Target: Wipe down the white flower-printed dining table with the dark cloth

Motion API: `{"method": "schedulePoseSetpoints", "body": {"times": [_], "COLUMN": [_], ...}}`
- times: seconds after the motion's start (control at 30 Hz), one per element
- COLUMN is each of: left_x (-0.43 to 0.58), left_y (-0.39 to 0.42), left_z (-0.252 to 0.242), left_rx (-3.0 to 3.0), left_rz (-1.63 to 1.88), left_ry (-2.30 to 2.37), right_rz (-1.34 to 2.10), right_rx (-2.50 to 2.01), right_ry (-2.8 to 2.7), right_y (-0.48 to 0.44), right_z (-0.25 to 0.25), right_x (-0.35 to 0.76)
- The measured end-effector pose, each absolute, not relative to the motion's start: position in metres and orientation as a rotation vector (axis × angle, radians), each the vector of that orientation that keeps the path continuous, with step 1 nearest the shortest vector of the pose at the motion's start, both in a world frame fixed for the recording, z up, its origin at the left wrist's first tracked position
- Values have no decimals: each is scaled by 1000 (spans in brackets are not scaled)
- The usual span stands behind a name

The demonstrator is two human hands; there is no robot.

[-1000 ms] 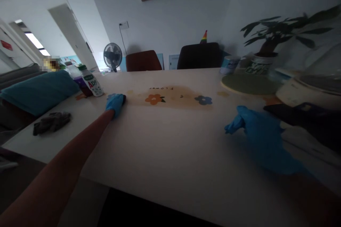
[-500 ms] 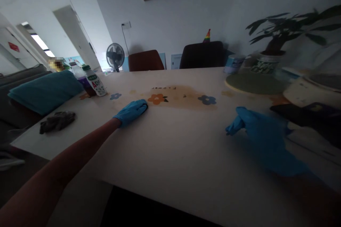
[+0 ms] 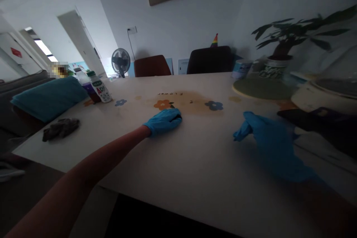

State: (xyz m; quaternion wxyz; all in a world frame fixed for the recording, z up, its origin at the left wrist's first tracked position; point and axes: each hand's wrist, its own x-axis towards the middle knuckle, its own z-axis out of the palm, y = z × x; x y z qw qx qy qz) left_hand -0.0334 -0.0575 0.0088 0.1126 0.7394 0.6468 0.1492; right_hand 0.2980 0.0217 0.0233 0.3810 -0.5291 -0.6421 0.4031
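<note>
My left hand (image 3: 164,122), in a blue glove, presses down on the white table (image 3: 178,163) just in front of the orange printed flower (image 3: 163,104). Its fingers are closed over something dark that shows only as a small patch at the fingertips; I cannot make out what it is. My right hand (image 3: 267,141), also blue-gloved and somewhat blurred, is held at the right side of the table, fingers curled together, with nothing visible in them. Beside it lies a black object (image 3: 312,121). A crumpled dark grey cloth (image 3: 61,129) rests on the left part of the table.
Two bottles (image 3: 100,88) stand at the far left, near a teal cloth (image 3: 50,96) over a chair. On the right are a round green mat (image 3: 259,89), a tub (image 3: 241,68), a potted plant (image 3: 276,65) and a cream pot (image 3: 318,95). Chairs (image 3: 210,60) line the far edge.
My left hand has slid to the right across the tabletop, its fingers still closed over the dark thing. My right hand stays nearly in place, and the view has shifted slightly.
</note>
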Motion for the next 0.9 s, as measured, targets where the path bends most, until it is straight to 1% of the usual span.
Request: {"method": "schedulePoseSetpoints", "body": {"times": [0.2,0.37,0.6,0.9], "left_x": [17,31,3,-81], "left_y": [-19,-12,-48,-118], "left_z": [0,-4,-3,8], "left_rx": [2336,2384,2248,1882], "left_rz": [380,312,306,346], "left_ry": [1683,1710,1860,2258], "right_rz": [992,1001,911,936], "right_rx": [-1362,-1375,-1395,-1388], "right_ry": [-1673,-1674,-1693,-1669], "right_y": [23,24,26,23], "right_z": [25,27,26,24], "right_x": [302,306,309,308]}}
